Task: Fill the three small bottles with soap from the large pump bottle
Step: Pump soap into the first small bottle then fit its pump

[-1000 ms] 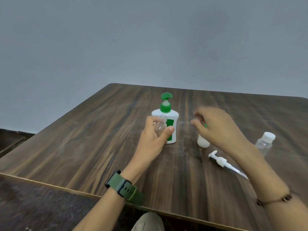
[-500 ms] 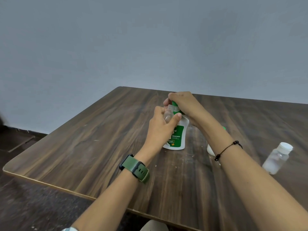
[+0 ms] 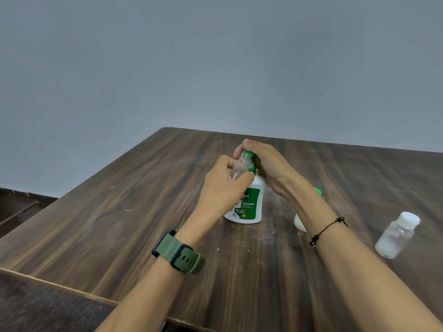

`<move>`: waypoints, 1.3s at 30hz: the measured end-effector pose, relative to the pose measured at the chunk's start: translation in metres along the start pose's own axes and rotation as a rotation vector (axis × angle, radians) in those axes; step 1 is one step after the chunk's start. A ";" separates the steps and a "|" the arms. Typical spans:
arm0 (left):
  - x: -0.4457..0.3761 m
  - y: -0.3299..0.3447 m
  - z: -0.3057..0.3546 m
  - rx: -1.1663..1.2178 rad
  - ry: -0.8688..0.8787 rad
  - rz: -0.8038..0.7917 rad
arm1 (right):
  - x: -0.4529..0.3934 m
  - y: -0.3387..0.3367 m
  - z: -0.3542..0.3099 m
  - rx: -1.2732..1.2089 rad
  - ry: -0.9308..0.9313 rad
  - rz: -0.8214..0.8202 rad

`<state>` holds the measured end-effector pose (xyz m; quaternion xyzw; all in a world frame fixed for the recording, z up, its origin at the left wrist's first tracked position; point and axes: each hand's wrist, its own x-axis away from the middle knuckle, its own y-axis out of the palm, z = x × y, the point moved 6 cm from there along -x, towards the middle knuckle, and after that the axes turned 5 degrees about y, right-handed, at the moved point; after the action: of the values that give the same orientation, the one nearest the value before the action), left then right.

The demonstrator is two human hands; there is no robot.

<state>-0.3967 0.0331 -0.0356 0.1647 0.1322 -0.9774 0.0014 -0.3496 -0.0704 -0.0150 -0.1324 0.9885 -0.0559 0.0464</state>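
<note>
From the head camera, a dark wood-grain worktop (image 3: 100, 224) runs out toward a plain grey wall (image 3: 167, 56), with its near edge crossing the lower left of the picture.

Near the middle of the worktop stands the large pump bottle (image 3: 249, 204), white with a green label that reads "ORIGINAL". It is upright and its base rests on the wood.

The left hand (image 3: 223, 188) has its fingers (image 3: 229, 161) curled round a small clear bottle (image 3: 238, 167), thumb on the near side. The bottle is held tilted with its open mouth right up against the green pump head (image 3: 248, 155). Whether any soap is flowing cannot be told. A green watch (image 3: 178, 252) sits on the left wrist.

The right hand (image 3: 266, 164) lies over the top of the pump head, its fingers bent down around it and gripping it from above and behind. A thin black cord bracelet (image 3: 328, 227) circles the right wrist.

Behind the right forearm, a small white bottle (image 3: 299, 222) with a green cap (image 3: 318, 190) stands on the worktop, mostly hidden by the arm.

Well off to the right stands a capped clear bottle (image 3: 395, 238) with a white lid; it looks partly filled with something pale. It is apart from both hands and from the pump bottle.
</note>
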 end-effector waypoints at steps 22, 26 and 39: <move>0.032 0.016 0.008 0.273 0.151 -0.388 | 0.107 -0.008 0.004 0.134 -0.121 0.614; 0.035 0.009 0.011 0.189 0.142 -0.360 | 0.103 -0.008 0.007 0.067 -0.062 0.548; 0.031 0.002 0.020 -0.038 0.083 -0.252 | 0.100 -0.015 -0.001 0.239 -0.144 0.491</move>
<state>-0.4325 0.0276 -0.0277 0.1868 0.1703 -0.9596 -0.1236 -0.4414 -0.1113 -0.0198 0.1139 0.9716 -0.1496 0.1439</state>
